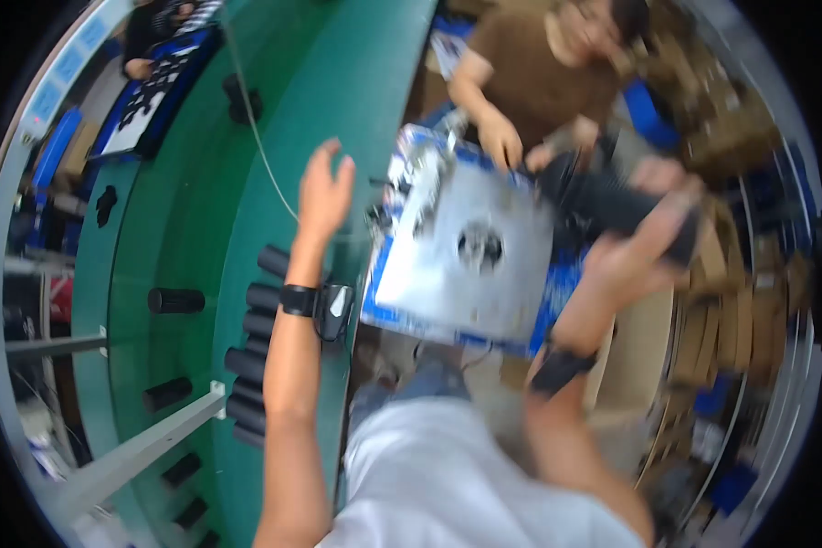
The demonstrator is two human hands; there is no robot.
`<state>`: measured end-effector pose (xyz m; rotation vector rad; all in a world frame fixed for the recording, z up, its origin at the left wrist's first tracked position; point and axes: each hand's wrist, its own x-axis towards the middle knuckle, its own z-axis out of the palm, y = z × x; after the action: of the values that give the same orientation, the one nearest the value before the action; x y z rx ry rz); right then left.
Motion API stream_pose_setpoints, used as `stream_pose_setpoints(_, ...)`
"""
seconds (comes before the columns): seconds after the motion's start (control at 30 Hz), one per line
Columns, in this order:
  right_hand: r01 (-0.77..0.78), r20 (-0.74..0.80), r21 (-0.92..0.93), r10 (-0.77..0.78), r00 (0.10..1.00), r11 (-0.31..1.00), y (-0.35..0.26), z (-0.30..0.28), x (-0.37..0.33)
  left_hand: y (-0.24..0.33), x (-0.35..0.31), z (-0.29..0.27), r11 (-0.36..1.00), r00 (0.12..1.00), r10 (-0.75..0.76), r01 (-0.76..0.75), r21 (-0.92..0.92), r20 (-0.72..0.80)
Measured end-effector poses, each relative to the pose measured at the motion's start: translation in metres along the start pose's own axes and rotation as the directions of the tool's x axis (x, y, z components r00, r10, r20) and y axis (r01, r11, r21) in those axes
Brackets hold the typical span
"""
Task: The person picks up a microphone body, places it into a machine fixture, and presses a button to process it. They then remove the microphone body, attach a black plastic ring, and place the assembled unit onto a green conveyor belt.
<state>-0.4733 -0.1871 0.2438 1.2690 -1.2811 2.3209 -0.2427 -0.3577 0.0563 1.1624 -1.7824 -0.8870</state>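
My left hand (327, 194) is raised over the green bench with its fingers apart and nothing in it. At the right, my right hand (632, 256) is closed round a thick, dark, cylinder-like object (603, 203), smeared by motion. This object lies over the right edge of a flat grey metal plate (429, 292) that has a round dark opening (480, 248). Below my left hand, beside my wrist, several black cylinders (263, 297) lie in a row on the bench.
Across the plate stands a person in a brown top, hands (502, 139) near its far edge. Small clear bags (422, 178) lie at the plate's left. More black cylinders (175, 300) rest on the green bench (288, 119). Cardboard boxes (735, 137) are stacked at the right.
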Motion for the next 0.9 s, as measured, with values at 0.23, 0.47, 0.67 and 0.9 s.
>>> stream_pose_setpoints(0.23, -0.581, 0.546, 0.326, 0.353, 0.760, 0.746, -0.088, 0.052, -0.019, 0.153, -0.121, -0.057, 0.661, 0.909, 0.389, -0.161, -0.732, 0.151)
stream_pose_setpoints(0.47, -0.833, 0.666, 0.349, 0.513, 0.543, 0.429, -0.088, 0.058, -0.044, 0.173, -0.178, -0.070, 0.487, 0.993, 0.119, -0.055, -0.872, 0.004)
stream_pose_setpoints(0.67, -0.908, 0.779, 0.399, 0.477, 0.407, 0.124, -0.084, 0.057, -0.061, 0.182, -0.193, -0.093, 0.697, 0.978, 0.116, -0.206, -0.687, -0.176)
stream_pose_setpoints(0.9, -0.912, 0.840, 0.411, 0.389, 0.377, -0.003, -0.084, 0.054, -0.066, 0.183, -0.195, -0.108, 0.762, 0.698, 0.623, -0.643, 0.074, -0.354)
